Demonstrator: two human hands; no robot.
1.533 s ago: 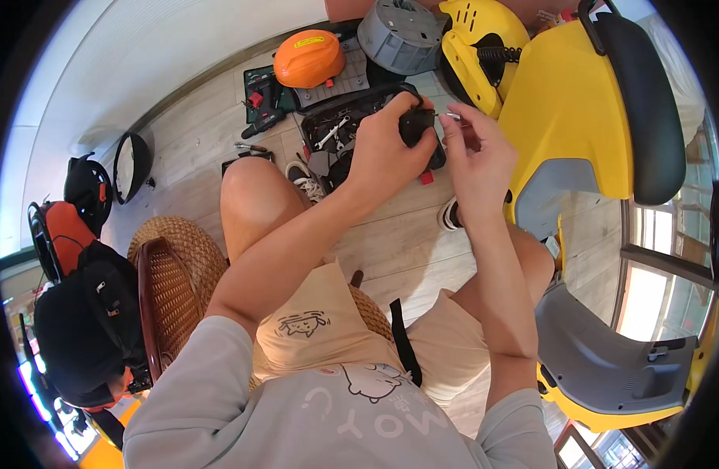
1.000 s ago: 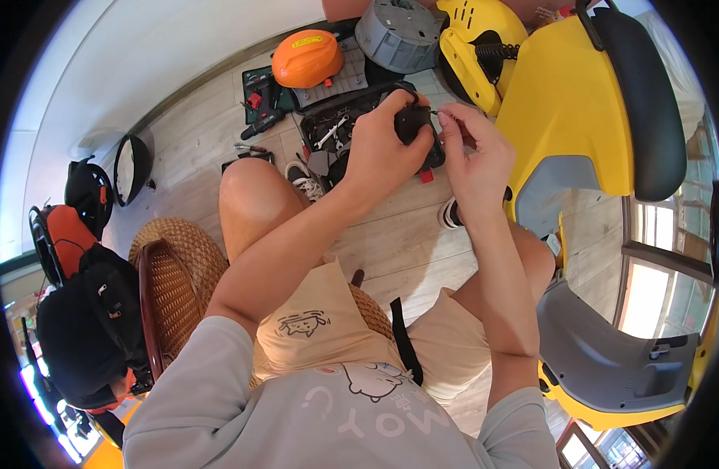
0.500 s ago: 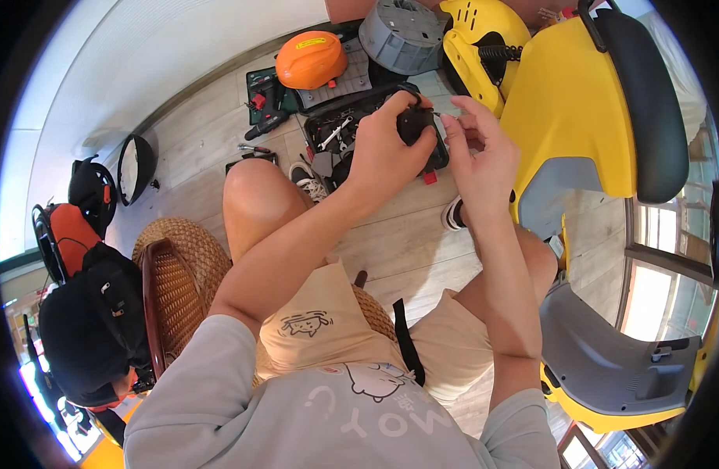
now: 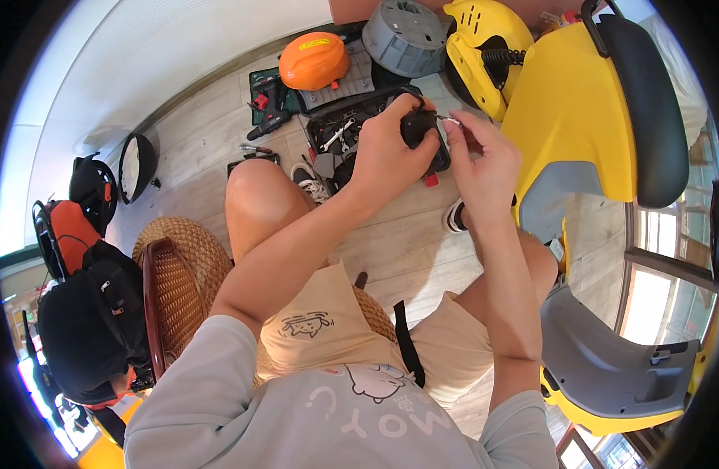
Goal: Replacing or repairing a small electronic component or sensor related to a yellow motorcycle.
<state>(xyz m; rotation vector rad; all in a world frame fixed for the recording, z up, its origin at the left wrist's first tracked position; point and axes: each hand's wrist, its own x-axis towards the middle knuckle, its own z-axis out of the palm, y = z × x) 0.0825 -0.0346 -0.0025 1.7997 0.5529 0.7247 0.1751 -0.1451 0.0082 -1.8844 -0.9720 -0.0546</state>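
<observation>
My left hand [image 4: 390, 148] is wrapped round a small black rounded part [image 4: 416, 127], holding it up over the open tool case. Close by on its right, my right hand [image 4: 483, 152] pinches a thin silver piece [image 4: 451, 120] between thumb and fingertips. A slim dark end of that piece points at the black part's right side; whether they touch I cannot tell. Below both hands lies the black tool case [image 4: 316, 127], with a silver wrench [image 4: 339, 135] and several other tools inside.
An orange helmet [image 4: 314, 61], a grey plastic housing [image 4: 404, 37] and a black drill [image 4: 268, 125] lie beyond my knees. To the right stands a yellow scooter body [image 4: 566, 102] with a black seat [image 4: 652, 109]. A round mirror [image 4: 135, 168] and a wicker chair [image 4: 186, 305] are at left.
My right hand has shifted slightly, its fingers closer together, and more of the thin silver piece now shows. My left hand still grips the black part in nearly the same place.
</observation>
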